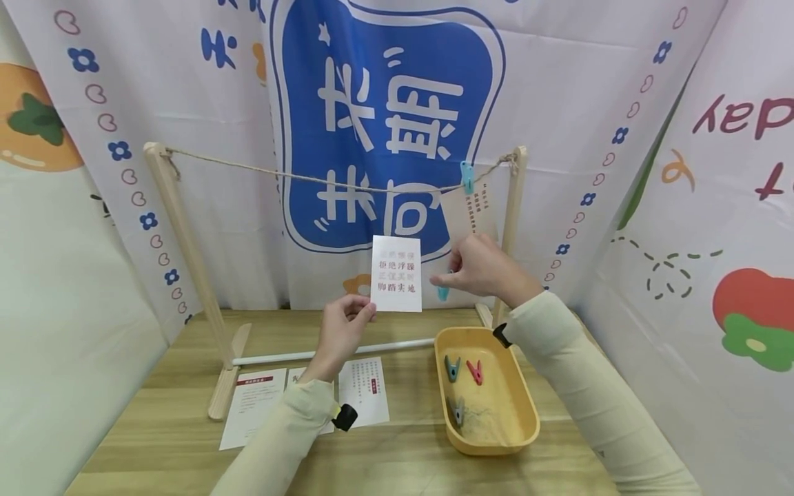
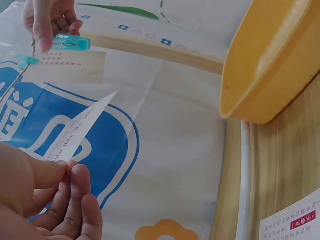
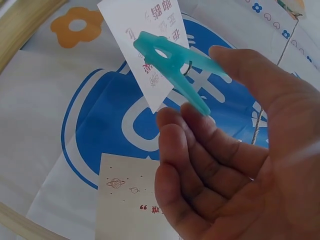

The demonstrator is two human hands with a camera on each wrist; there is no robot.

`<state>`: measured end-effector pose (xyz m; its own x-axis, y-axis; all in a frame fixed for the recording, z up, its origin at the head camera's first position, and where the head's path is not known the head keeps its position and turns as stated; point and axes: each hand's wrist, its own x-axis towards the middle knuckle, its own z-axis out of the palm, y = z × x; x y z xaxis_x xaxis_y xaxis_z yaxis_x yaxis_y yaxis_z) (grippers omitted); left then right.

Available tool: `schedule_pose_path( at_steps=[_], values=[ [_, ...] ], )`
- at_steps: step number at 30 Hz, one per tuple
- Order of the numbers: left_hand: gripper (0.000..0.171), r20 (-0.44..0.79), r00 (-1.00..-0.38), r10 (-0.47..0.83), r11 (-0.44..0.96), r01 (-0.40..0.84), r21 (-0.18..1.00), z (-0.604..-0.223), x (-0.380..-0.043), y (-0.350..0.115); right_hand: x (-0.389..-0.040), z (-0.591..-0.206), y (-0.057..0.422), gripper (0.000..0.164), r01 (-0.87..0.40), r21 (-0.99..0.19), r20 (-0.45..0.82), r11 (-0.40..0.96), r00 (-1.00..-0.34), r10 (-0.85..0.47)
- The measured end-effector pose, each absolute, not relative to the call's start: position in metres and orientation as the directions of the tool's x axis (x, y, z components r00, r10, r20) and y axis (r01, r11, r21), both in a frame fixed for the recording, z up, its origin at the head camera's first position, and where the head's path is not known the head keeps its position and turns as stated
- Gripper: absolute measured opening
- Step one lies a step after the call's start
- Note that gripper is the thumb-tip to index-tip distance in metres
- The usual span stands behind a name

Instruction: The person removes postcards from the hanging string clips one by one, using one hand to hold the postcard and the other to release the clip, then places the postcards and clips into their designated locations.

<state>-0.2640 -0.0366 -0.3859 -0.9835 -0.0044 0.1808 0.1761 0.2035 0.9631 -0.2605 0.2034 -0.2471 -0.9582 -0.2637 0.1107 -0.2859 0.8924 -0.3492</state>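
A white card (image 1: pixel 396 274) with red printed characters is held upright below the twine (image 1: pixel 273 171), its lower left edge pinched between thumb and fingers of my left hand (image 1: pixel 344 329). My right hand (image 1: pixel 490 270) is just right of the card and pinches a turquoise clothespin (image 3: pixel 172 62) by its two handles, between thumb and fingertips. In the right wrist view the clothespin overlaps the card. A cream card (image 1: pixel 470 210) hangs near the right end of the twine from another turquoise clothespin (image 1: pixel 467 178); my right hand partly covers that card in the head view.
The twine runs between two wooden posts (image 1: pixel 186 234), joined low down by a white rod (image 1: pixel 279 357). A yellow basin (image 1: pixel 530 420) at front right holds several clothespins. Printed cards (image 1: pixel 364 393) lie on the wooden table (image 1: pixel 409 455), partly under my left forearm. A printed curtain hangs behind.
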Motion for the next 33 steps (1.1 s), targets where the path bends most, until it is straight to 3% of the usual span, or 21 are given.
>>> schedule_pose_path(
  at_steps=[23, 33],
  values=[
    [0.016, 0.055, -0.998, 0.014, 0.150, 0.057, 0.987, -0.404, -0.239, -0.040, -0.245, -0.257, 0.209, 0.035, -0.298, -0.277, -0.001, 0.913, -0.951, -0.311],
    [0.016, 0.052, -0.997, 0.051, 0.145, 0.059, 0.988, -0.403, -0.229, -0.038, -0.238, -0.269, 0.220, 0.041, -0.267, -0.329, -0.071, 0.906, -0.950, -0.305]
  ],
)
